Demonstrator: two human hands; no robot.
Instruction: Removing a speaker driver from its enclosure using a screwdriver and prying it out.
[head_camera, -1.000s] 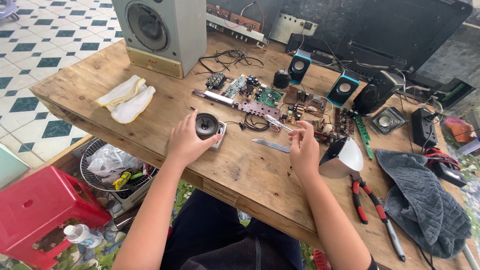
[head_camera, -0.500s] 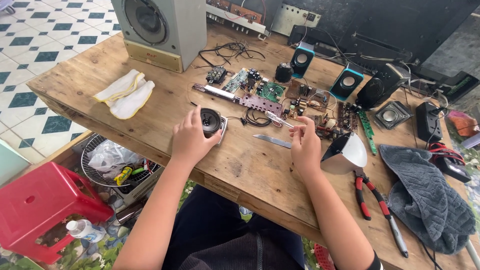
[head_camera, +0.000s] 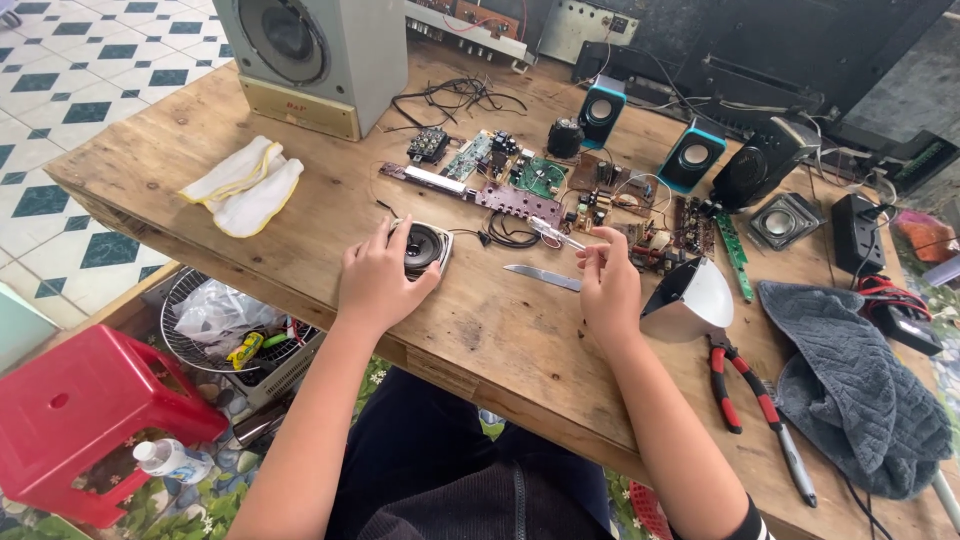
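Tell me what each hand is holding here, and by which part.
The left hand grips the small round speaker driver by its rim, on the table. The right hand pinches a thin clear-handled tool; where exactly cannot be told.

Left hand (head_camera: 375, 283): palm down, fingers curled forward in a loose cupped grip, forearm entering from 7 o'clock. Right hand (head_camera: 607, 285): raised on its edge, fingertips (head_camera: 590, 243) pinched toward 11 o'clock, forearm entering from 5 o'clock. Both elbows bent.

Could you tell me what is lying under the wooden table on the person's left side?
Under the wooden table sit a round wire fan guard holding a plastic bag, beside a red stool. The tabletop hides whatever is further in.
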